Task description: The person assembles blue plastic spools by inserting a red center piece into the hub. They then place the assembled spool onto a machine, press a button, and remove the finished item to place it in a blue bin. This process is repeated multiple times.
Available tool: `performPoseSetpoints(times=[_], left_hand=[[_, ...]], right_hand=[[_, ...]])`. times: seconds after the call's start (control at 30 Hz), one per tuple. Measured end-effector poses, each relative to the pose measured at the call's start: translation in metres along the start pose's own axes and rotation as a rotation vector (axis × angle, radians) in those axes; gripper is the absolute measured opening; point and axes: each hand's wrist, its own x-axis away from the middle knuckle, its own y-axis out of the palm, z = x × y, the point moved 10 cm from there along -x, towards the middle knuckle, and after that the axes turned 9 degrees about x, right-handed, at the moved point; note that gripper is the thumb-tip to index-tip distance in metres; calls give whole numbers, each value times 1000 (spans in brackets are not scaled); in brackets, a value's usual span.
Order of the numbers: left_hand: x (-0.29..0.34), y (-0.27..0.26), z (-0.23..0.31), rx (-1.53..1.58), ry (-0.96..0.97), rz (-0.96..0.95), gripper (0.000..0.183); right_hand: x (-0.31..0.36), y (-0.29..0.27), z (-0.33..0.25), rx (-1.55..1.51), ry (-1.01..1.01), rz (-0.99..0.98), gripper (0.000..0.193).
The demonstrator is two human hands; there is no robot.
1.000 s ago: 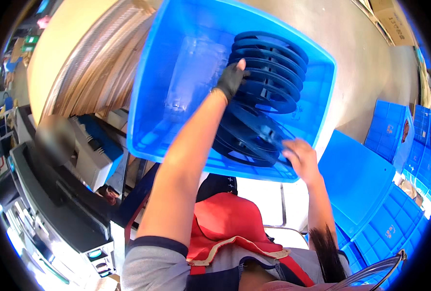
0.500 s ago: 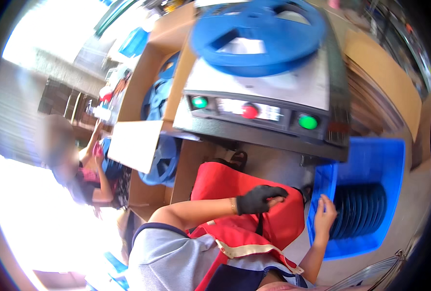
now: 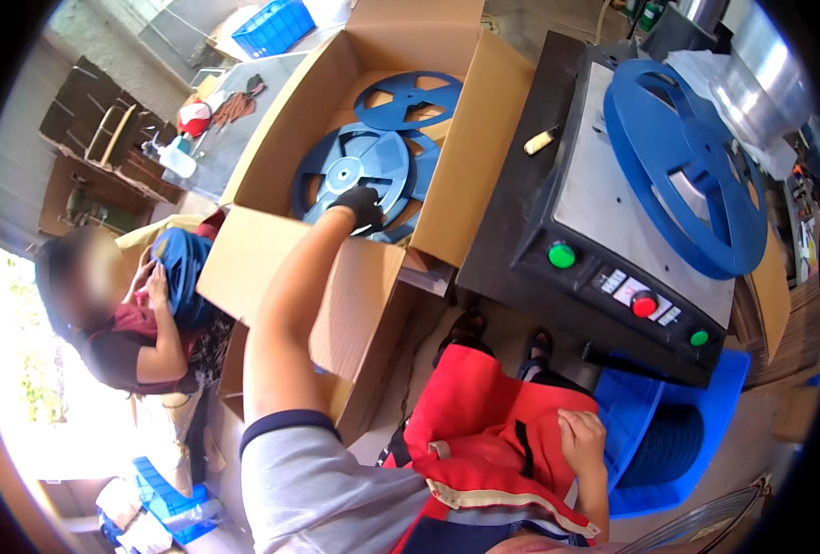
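In the head view, the left hand point(image 3: 362, 205), in a black glove, reaches into an open cardboard carton point(image 3: 498, 102) and meets the lower right part of a pale blue reel point(image 3: 373, 152); its fingers are bent downward, though I cannot tell whether they grip the rim or only touch it. That reel lies flat inside the carton, on top of darker blue ones, with another blue reel point(image 3: 410, 97) just beyond it. The right hand point(image 3: 581, 439), bare, lies over the red apron point(image 3: 484, 397) at the person's lap with its fingers slightly bent (the palm is hidden, so I cannot tell if it holds anything). To the right of the carton, a large blue reel point(image 3: 705, 148) sits on a metal-topped machine point(image 3: 585, 203) with two green buttons and a red one along its front. Partly below the machine, a blue bin point(image 3: 724, 415) contains dark discs point(image 3: 664, 443) set in a row. At left, a co-worker point(image 3: 156, 355) has both hands at a blue bundle point(image 3: 181, 268).
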Motion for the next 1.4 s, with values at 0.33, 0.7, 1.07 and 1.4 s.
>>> performPoseSetpoints(times=[0.33,0.7,1.07,1.4], left_hand=[[-86,73,39,-274,146,-203,31],[16,-58,84,5,80,535,31],[432,3,230,-460,1100,841,18],[437,48,234,845,786,528,67]], right_hand=[[3,-2,7,108,264,-4,11],[1,-37,-28,109,117,110,10],[-47,-51,-115,-1686,4,6,85],[76,-103,-74,-1496,86,456,23]])
